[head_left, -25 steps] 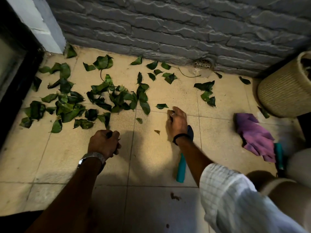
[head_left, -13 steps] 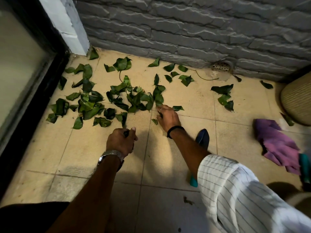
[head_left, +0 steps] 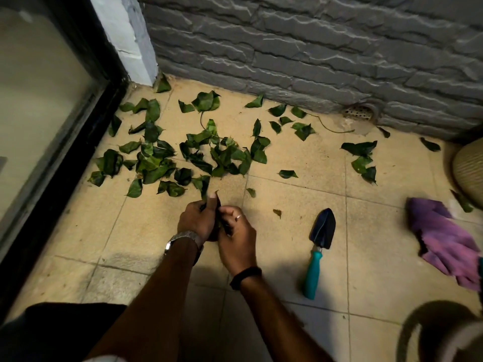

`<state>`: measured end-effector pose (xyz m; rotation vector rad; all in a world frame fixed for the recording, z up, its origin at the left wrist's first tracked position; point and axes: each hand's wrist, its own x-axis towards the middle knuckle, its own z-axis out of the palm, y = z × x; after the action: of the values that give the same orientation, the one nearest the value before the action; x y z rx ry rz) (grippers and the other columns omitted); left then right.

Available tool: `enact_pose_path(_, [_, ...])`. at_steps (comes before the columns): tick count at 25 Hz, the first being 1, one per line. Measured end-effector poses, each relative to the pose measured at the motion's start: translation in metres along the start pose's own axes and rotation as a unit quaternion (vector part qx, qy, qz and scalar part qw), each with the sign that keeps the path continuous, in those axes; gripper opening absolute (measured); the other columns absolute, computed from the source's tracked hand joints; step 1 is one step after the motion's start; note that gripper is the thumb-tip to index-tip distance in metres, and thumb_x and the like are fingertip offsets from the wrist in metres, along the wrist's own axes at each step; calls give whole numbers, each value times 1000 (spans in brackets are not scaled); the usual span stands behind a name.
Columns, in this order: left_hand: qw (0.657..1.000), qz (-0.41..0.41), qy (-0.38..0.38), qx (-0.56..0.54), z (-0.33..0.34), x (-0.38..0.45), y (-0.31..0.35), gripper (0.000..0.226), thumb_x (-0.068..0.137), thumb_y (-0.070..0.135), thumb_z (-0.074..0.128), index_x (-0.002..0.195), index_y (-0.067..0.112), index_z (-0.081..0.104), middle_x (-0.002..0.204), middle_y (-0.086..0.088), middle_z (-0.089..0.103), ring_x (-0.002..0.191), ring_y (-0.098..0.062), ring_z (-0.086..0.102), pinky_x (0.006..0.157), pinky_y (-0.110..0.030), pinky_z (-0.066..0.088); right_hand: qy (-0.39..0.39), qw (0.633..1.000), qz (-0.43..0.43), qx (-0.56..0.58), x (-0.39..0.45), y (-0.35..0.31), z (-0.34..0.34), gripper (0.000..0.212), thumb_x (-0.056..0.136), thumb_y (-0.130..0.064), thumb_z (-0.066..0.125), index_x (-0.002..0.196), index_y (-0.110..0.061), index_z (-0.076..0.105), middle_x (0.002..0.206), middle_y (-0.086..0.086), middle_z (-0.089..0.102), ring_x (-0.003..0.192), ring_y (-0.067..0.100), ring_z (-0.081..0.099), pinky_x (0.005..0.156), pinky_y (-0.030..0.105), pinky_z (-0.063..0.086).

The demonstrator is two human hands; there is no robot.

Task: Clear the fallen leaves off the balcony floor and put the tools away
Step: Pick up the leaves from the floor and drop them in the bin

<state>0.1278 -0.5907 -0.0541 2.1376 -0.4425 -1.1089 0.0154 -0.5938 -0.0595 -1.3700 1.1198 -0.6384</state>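
From the head camera, looking down at the tiled balcony floor point(head_left: 295, 163): both hands are bunched together low in the middle; the left hand point(head_left: 197, 220) is curled round a small wad of dark leaves point(head_left: 217, 205), with one finger sticking up along them; the right hand point(head_left: 236, 240) sits right against it, fingers curled in and pinching the same wad from the other side. So the gathered leaves are squeezed between the two palms, poking out a bit at the top.

The rest of the fallen leaves point(head_left: 183, 155) are scattered just beyond the hands, thickest toward the black-framed glass door point(head_left: 65, 142) on the left, thinner along the grey stone wall point(head_left: 313, 53); a few lie off to the right near the drain grate point(head_left: 358, 111).

A garden trowel point(head_left: 319, 250) with a teal handle lies flat on the tiles just right of the right hand, not touched; a purple cloth point(head_left: 444, 244) is crumpled further right, near a woven beige pot point(head_left: 470, 168) at the edge.
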Motion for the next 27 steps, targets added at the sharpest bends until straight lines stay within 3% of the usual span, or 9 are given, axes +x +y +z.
enact_pose_path(4, [996,-15,88,9,-2,5,2,51,96,57,48,86,15,76,91,-13,74,88,-34,69,86,-42,57,-75,996,-52,-4,-27,-2,-5,48,98,0,51,142,-19,51,141,-6,57,131,3,52,108,21,43])
enact_pose_path(7, [993,-34,114,1,-7,9,2,50,97,53,51,87,11,75,96,-19,74,90,-38,70,86,-47,58,37,997,-42,-44,-3,10,-49,37,97,1,55,124,-22,65,126,-11,66,120,-1,58,103,20,47])
enact_pose_path(9, [994,-43,96,2,-7,9,3,47,98,50,52,86,10,74,99,-20,73,93,-39,68,88,-47,57,106,985,-6,-134,31,33,-87,33,94,-3,60,115,-26,69,118,-12,68,113,0,60,100,21,48])
enact_pose_path(12, [997,-38,72,0,-4,9,2,44,98,52,52,71,19,66,97,-18,73,93,-38,68,87,-49,58,63,937,-15,-342,66,61,-122,28,90,-5,65,111,-21,74,117,-3,65,113,17,60,103,28,46])
enact_pose_path(15, [997,-43,64,-10,-3,10,-5,44,97,54,53,75,19,67,98,-15,72,94,-36,67,88,-48,57,59,933,-56,-350,103,57,-142,25,88,0,65,101,-17,78,104,-1,71,99,18,66,97,33,53])
enact_pose_path(17, [997,-46,66,3,-4,10,-6,45,98,53,53,83,14,70,99,-15,71,93,-33,65,87,-40,55,92,921,-68,-373,139,42,-149,24,90,-5,66,111,-15,75,111,2,67,102,18,64,97,30,52])
enact_pose_path(20, [997,-47,59,9,-5,10,-7,49,99,52,52,93,8,72,101,-16,71,89,-31,61,78,-33,47,79,909,-12,-409,176,34,-151,29,92,-7,65,120,-9,69,124,7,61,113,22,60,102,23,44])
enact_pose_path(23, [997,-52,58,0,-9,10,-7,50,99,52,51,101,8,73,105,-15,70,98,-34,63,85,-37,49,62,924,22,-376,178,35,-135,22,89,-3,64,97,-19,77,104,0,73,101,18,68,102,29,50])
enact_pose_path(27, [996,-64,66,-16,-9,13,-7,49,98,54,52,99,10,74,105,-13,72,99,-35,66,92,-42,54,54,981,32,-186,117,2,-71,19,84,-7,74,85,-26,78,84,-14,76,83,4,71,83,26,58])
